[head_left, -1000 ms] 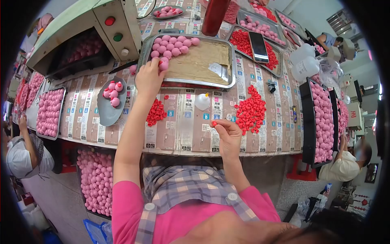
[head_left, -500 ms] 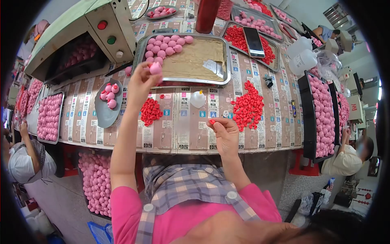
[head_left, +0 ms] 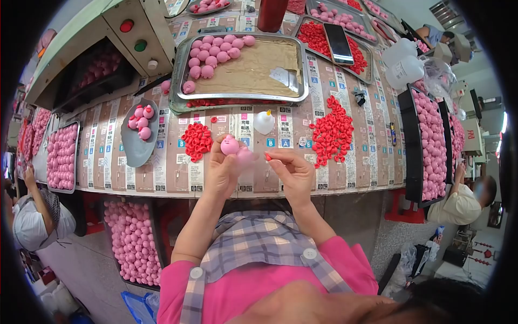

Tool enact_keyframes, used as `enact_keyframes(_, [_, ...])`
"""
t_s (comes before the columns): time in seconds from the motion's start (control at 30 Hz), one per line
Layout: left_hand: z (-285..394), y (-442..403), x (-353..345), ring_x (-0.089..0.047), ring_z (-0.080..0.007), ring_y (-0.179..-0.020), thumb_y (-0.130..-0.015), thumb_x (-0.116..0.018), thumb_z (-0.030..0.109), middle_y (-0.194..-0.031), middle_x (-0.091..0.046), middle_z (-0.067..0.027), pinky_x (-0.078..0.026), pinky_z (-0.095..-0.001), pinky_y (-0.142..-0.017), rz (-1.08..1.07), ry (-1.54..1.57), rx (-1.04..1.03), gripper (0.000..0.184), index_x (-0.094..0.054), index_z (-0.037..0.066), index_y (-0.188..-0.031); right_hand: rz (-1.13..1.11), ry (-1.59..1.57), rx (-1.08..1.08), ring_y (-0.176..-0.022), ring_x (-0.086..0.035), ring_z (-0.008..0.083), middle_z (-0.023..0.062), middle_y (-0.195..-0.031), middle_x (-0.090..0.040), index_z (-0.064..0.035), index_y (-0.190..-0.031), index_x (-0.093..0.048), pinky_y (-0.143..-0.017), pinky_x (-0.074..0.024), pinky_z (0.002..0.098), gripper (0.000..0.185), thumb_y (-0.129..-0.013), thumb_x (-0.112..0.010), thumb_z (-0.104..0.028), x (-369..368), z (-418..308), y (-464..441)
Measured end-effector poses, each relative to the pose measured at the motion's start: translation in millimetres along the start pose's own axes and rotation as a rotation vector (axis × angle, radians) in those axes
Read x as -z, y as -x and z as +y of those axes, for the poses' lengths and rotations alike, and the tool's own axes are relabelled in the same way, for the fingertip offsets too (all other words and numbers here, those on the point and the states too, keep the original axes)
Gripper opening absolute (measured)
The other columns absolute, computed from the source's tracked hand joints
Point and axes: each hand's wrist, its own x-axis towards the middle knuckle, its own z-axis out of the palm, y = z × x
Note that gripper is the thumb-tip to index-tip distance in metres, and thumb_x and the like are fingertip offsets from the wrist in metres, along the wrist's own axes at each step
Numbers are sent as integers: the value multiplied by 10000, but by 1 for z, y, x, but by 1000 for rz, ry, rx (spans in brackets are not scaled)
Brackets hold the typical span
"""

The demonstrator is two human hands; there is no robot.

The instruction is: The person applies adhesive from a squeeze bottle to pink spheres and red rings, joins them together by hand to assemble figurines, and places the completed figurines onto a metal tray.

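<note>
With the left hand [head_left: 220,167], grasps a pink ball [head_left: 230,144] marked with a small face, holding it between thumb and fingers above the near part of the printed table covering [head_left: 367,162]. Just beside the ball, note a second pink form [head_left: 246,156], too blurred to identify. With the right hand [head_left: 297,175], pinches a small red piece [head_left: 268,156] at the tips of thumb and forefinger, near the pink form. Wears a plaid apron [head_left: 259,248] over pink sleeves [head_left: 350,264].

Beyond the hands, see a white squeeze bottle [head_left: 264,123] with a yellow tip, between a smaller red heap [head_left: 197,142] on the left and a larger red heap [head_left: 332,132] on the right. Farther back, note a metal tray [head_left: 256,67] lined in brown, with grouped balls [head_left: 213,56] in its left part. To the left, see a grey plate [head_left: 141,154] bearing several red-topped pink balls [head_left: 143,122]; behind it, a cream-coloured machine [head_left: 154,40] with red and green buttons. At back right, note a phone [head_left: 338,44] resting on a tray of red pieces [head_left: 315,38]. At the right end of the table, see a black crate [head_left: 413,178] filled with pink balls.
</note>
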Motion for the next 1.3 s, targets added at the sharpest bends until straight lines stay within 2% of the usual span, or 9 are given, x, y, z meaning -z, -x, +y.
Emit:
enact_keyframes(0.13, [-5, 2, -6, -558, -183, -903, -771, -593, 45, -979, -537, -70, -477, -382, -825, 25, -48, -37, 425, -401, 123, -1142, -28, 62, 99, -878, -566, 147, 79, -898, -615, 2, -891, -625, -790, -430, 251, 151, -749, -600, 50, -6, 1, 0])
enact_keyframes(0.23, [2, -2, -11, -571, -164, -861, -764, -583, 23, -943, -551, -58, -484, -323, -790, -8, -273, -101, 366, -454, 105, -1095, 19, 13, -12, -875, -566, 144, 81, -904, -615, 5, -900, -625, -792, -429, 252, 156, -752, -599, 48, -3, -3, -3])
enact_keyframes(0.33, [17, -6, -8, -587, -175, -806, -756, -606, 42, -894, -568, -54, -485, -268, -711, 113, -1026, -217, 260, -523, 90, -998, 40, -58, -42, -877, -566, 144, 80, -908, -616, 9, -910, -625, -788, -432, 253, 162, -756, -595, 50, 4, 4, -4])
enact_keyframes(0.43, [35, -15, -15, -583, -202, -790, -711, -641, 71, -870, -573, -57, -474, -274, -641, -13, -1655, -479, 226, -564, 81, -924, 43, -84, -51, -878, -566, 141, 86, -915, -614, 13, -915, -625, -784, -436, 247, 166, -758, -590, 54, 5, 5, -3])
enact_keyframes(0.53, [31, -25, -1, -564, -245, -762, -633, -662, 50, -845, -575, -51, -458, -329, -632, -81, -1827, -679, 277, -579, 102, -892, 37, -46, -41, -877, -566, 138, 93, -919, -611, 15, -916, -625, -784, -439, 241, 163, -762, -587, 54, 8, 9, -2])
enact_keyframes(0.73, [35, -23, 2, -537, -228, -805, -628, -665, 74, -871, -561, -45, -455, -337, -664, -259, -1956, -682, 367, -585, 122, -983, 63, -68, -44, -874, -563, 133, 94, -927, -606, 17, -918, -624, -788, -438, 241, 159, -768, -583, 51, 11, 8, -3])
enact_keyframes(0.93, [43, -27, 6, -516, -234, -845, -655, -643, 102, -864, -546, -60, -444, -332, -709, -334, -1893, -548, 392, -571, 102, -1041, 78, -87, -60, -871, -563, 130, 93, -924, -606, 19, -917, -623, -786, -438, 240, 155, -770, -585, 48, 13, 10, -3])
enact_keyframes(1.13, [52, -18, 3, -494, -280, -902, -645, -675, 109, -932, -542, -96, -400, -356, -808, -273, -1811, -406, 454, -530, 48, -1070, 75, -77, -55, -864, -564, 127, 93, -926, -606, 19, -925, -619, -778, -440, 235, 159, -773, -584, 44, 14, 12, -2])
enact_keyframes(1.3, [53, -12, 9, -522, -262, -876, -674, -670, 102, -951, -550, -99, -422, -342, -776, -242, -1858, -494, 397, -530, 25, -1038, 57, -125, -88, -846, -571, 117, 85, -920, -610, 17, -928, -617, -763, -443, 221, 154, -779, -584, 35, 11, 11, -2])
